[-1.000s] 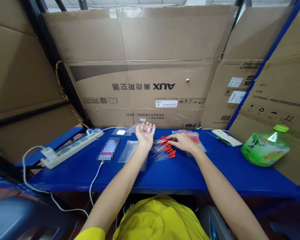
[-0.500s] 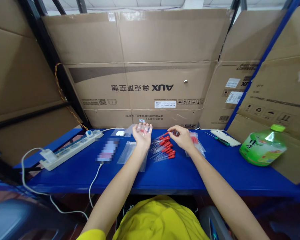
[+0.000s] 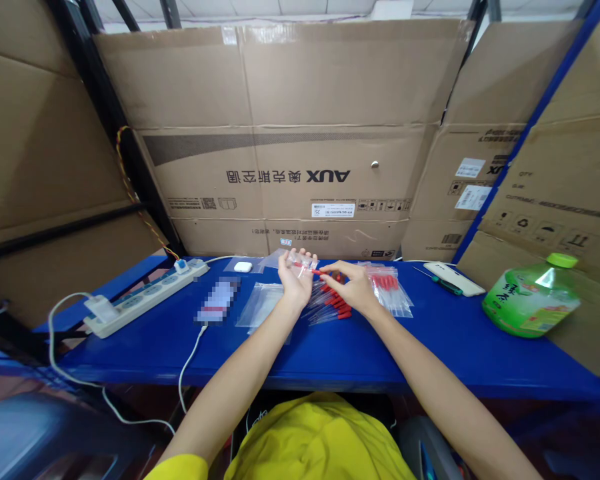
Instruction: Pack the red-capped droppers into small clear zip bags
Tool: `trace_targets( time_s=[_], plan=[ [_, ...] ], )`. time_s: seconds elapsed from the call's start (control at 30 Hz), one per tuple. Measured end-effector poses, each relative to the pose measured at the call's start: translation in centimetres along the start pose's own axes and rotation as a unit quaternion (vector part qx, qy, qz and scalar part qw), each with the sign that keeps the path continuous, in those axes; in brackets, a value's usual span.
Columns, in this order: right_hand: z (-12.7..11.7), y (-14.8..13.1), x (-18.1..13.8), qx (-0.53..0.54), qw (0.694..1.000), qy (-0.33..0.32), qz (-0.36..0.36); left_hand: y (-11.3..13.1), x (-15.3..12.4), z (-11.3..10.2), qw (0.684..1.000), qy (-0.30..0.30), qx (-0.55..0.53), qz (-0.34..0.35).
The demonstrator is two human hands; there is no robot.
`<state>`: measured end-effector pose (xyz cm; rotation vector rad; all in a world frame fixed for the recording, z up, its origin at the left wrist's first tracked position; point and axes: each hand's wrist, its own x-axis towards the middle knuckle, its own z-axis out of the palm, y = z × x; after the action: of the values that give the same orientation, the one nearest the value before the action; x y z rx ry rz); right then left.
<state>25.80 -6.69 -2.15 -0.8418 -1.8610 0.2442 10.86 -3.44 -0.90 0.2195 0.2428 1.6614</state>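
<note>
My left hand (image 3: 297, 283) is turned palm up, its fingers curled round a small clear plastic bag (image 3: 307, 261) with something red inside. Between the thumb and fingers of my right hand (image 3: 353, 287) is a thin red-handled stick (image 3: 318, 272), its far end at the bag. Below both hands lies a pile of red-handled sticks (image 3: 341, 311) with thin, pale shafts, partly covered by my right hand. Filled clear bags (image 3: 387, 283) with red pieces lie right of my right hand. Flat clear bags (image 3: 263, 307) lie left of my left forearm.
On the blue table (image 3: 330, 363) are a power strip (image 3: 145, 297), a phone (image 3: 217, 300) on a cable and a white case (image 3: 243, 267). A screwdriver (image 3: 447, 285), a white flat object (image 3: 455, 277) and a green bottle (image 3: 530, 297) stand right. Cardboard (image 3: 300, 87) walls the back.
My right hand has moved left from the pile with a red-handled stick, bringing it to the bag in my left hand. The view has shifted slightly.
</note>
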Motion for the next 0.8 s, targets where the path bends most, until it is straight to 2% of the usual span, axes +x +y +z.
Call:
trace_targets(
  time_s=[0.07,0.13,0.37,0.5,0.6,0.7,0.8],
  plan=[
    [0.7,0.2,-0.1,-0.003,0.999,-0.045,0.010,-0.6,-0.4,0.1,1.000,-0.009,0.013,-0.011],
    [1.2,0.4,-0.2,-0.011,0.998,-0.051,0.025,-1.1,-0.8,0.1,0.999,-0.007,0.026,-0.019],
    [1.4,0.6,-0.1,-0.036,0.997,-0.002,0.075,-2.1,-1.6,-0.2,0.997,-0.013,0.048,-0.051],
    [1.5,0.4,-0.2,-0.073,0.994,0.044,0.067,-2.5,-1.7,-0.4,0.997,-0.013,0.053,-0.063],
    [1.7,0.5,-0.1,-0.089,0.992,0.056,0.066,-2.6,-1.4,-0.5,0.996,-0.003,0.053,-0.068],
    [1.3,1.0,0.1,-0.099,0.992,0.025,0.073,-2.3,-0.9,-0.7,0.995,0.024,0.062,-0.074],
    [0.0,2.2,0.5,-0.124,0.988,-0.040,0.080,-1.6,-0.4,-0.8,0.992,0.061,0.088,-0.073]
  ],
)
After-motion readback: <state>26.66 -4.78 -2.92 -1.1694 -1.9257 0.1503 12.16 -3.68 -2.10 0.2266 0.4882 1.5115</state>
